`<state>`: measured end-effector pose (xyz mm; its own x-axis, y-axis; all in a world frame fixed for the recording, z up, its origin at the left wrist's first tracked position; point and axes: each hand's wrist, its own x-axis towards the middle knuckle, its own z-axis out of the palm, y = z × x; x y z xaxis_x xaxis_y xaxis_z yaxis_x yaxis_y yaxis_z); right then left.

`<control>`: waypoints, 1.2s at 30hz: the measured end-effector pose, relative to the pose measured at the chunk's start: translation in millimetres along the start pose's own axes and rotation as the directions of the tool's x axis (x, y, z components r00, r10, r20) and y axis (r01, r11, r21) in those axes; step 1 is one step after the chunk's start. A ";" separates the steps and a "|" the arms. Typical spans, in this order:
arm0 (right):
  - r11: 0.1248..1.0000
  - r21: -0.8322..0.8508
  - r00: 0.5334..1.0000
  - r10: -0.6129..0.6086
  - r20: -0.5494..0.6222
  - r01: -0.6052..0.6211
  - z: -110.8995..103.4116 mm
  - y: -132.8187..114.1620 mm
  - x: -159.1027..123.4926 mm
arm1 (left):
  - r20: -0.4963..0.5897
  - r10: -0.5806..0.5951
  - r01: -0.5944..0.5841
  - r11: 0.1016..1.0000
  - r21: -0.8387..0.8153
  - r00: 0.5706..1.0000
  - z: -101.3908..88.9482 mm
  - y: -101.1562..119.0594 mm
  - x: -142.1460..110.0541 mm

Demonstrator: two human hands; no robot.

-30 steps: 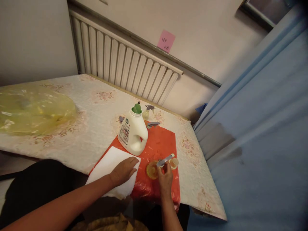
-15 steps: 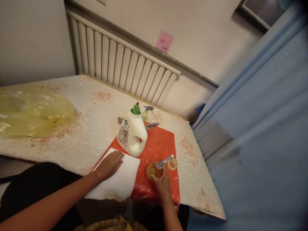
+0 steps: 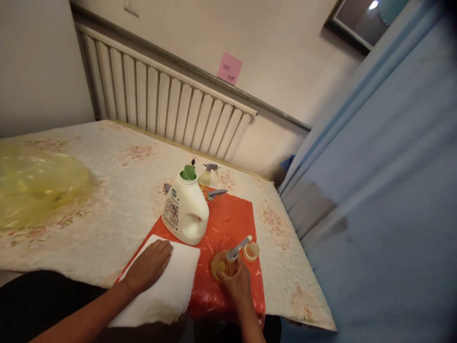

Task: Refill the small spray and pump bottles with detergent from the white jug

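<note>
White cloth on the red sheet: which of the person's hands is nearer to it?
Left. The left hand rests on the white cloth; the right hand is off the cloth, to its right, at the bottle.

Pink note marked "2", "4", jug label illegible

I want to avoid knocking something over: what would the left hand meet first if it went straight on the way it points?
Probably the jug: the left hand lies on the towel, its fingers pointing towards the jug's lower part. The gap is hard to judge from one view.
</note>
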<state>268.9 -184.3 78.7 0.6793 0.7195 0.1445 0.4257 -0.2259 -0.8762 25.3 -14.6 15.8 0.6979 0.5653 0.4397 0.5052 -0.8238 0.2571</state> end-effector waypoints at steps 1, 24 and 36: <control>1.000 0.007 1.000 0.007 0.014 -0.007 -2.6 -2.0 1.3 | 0.006 -0.001 0.001 1.000 0.011 1.000 0.2 -0.2 0.0; 0.983 -0.179 0.970 -0.082 -0.230 0.041 -58.8 46.0 267.5 | -0.068 0.008 0.002 0.989 0.147 0.998 11.4 -8.2 -7.7; 0.978 -0.208 0.974 -0.031 -0.226 -0.017 -19.6 71.5 333.6 | -0.050 0.037 -0.024 0.970 0.241 0.998 29.9 -25.7 -24.4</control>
<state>537.7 26.7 73.3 0.7830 0.5594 0.2720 0.5292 -0.3693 -0.7639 10.5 -5.9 -27.3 0.6901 0.5313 0.4914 0.5955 -0.8027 0.0316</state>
